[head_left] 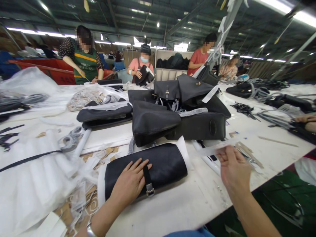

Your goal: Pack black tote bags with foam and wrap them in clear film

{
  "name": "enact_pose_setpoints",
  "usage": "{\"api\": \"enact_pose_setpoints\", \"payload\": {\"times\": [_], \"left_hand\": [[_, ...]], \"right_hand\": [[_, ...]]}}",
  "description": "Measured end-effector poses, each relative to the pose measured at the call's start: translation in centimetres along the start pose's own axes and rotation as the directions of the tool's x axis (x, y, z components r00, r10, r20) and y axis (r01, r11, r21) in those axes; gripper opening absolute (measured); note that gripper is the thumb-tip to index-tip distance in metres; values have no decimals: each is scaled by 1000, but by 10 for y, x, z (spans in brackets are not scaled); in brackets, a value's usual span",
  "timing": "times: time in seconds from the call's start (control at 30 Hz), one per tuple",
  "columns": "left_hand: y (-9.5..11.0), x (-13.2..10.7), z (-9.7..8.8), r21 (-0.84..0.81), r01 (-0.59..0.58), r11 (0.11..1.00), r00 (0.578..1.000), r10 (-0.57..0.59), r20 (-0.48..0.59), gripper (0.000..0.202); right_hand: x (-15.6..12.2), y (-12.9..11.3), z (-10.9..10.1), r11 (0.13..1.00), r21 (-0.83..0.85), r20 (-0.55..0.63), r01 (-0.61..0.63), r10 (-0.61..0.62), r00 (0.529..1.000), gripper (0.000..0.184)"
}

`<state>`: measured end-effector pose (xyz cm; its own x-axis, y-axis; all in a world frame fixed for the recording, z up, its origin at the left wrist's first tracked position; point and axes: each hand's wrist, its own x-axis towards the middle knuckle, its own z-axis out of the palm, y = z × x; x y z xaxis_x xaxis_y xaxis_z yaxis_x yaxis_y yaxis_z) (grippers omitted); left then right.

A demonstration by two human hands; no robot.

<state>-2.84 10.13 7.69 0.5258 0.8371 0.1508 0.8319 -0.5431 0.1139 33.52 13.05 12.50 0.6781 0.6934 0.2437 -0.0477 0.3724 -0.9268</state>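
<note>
Left hand lies flat, fingers spread, pressing down on the black bag and gripping nothing. The bag lies on its side at the near edge of the white table, its buckled strap just beside the fingers. Right hand is up, fingers pinched on a clear strip that runs off to the right. Right behind, a heap of black bags crowds the table's middle. To the left are white foam sheeting, tape rolls and cardboard scraps. A clear plastic sack holds pale small parts, too blurred to name. Co-workers handle bags across the table.
</note>
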Motion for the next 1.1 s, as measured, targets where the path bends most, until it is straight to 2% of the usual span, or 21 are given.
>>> {"api": "enact_pose_setpoints", "payload": {"times": [0.07, 0.1, 0.17, 0.2, 0.23, 0.27, 0.3, 0.37, 0.4, 0.47, 0.53, 0.63, 0.73, 0.8, 0.9, 0.97, 1.03, 1.1], "left_hand": [[0, -1, 1, 7, -4, 1000, 1000, 4, -21, 49], [-1, -1, 2, 8, -4, 1000, 1000, 4, -29, 50], [0, -2, 3, 6, -4, 1000, 1000, 4, -29, 52], [0, -2, 2, 5, 0, 1000, 1000, 0, -23, 53], [1, -3, 1, 3, 5, 1000, 1000, -5, -16, 53], [3, -3, -1, 1, 11, 1000, 1000, -11, -8, 53], [5, -3, -4, -2, 20, 1000, 1000, -20, -3, 52], [10, -3, -8, -6, 39, 999, 999, -39, 3, 52], [12, -3, -10, -4, 46, 999, 999, -46, 7, 52], [15, -4, -12, 9, 54, 998, 998, -55, 14, 54], [15, -5, -11, 29, 55, 998, 998, -56, 13, 58], [10, -7, -7, 55, 48, 997, 999, -47, -23, 66], [2, -5, -1, 73, 10, 997, 999, -7, -41, 73], [-3, -5, 4, 74, -14, 997, 999, 17, -41, 75], [-9, -7, 15, 44, -4, 999, 997, 7, -78, 75], [-11, -7, 20, 3, 93, 996, 986, -92, -140, 70], [-10, -1, 19, -52, 255, 966, 948, -260, -183, 63], [-6, 9, 10, -82, 376, 923, 913, -384, -139, 58]], "right_hand": [[12, -1, -24, 993, -16, 7, -120, 120, 993, 38], [11, -1, -34, 971, -114, 57, -209, 216, 975, 42], [-2, -1, -50, 855, -397, 194, -335, 435, 879, 52], [-13, -1, -52, 787, -524, 263, -324, 512, 817, 55], [-26, -1, -51, 741, -618, 326, -261, 544, 773, 55], [-39, -1, -47, 723, -673, 388, -155, 524, 758, 53], [-51, 0, -39, 722, -691, 450, -22, 454, 769, 50], [-67, 4, -18, 709, -653, 563, 265, 221, 796, 46], [-72, 8, -6, 687, -617, 603, 385, 98, 792, 49], [-76, 18, 12, 651, -537, 652, 537, -83, 753, 56], [-75, 31, 24, 648, -501, 661, 574, -141, 737, 61], [-67, 51, 27, 715, -518, 633, 470, -49, 773, 64], [-56, 67, 22, 832, -501, 557, 237, 100, 825, 78], [-50, 75, 19, 863, -497, 519, 94, 209, 829, 80], [-45, 79, 17, 872, -487, 482, -39, 306, 821, 73], [-43, 79, 18, 897, -432, 454, -95, 307, 836, 78], [-42, 78, 21, 913, -386, 430, -132, 304, 850, 88], [-39, 77, 24, 915, -371, 423, -156, 316, 849, 91]]}}
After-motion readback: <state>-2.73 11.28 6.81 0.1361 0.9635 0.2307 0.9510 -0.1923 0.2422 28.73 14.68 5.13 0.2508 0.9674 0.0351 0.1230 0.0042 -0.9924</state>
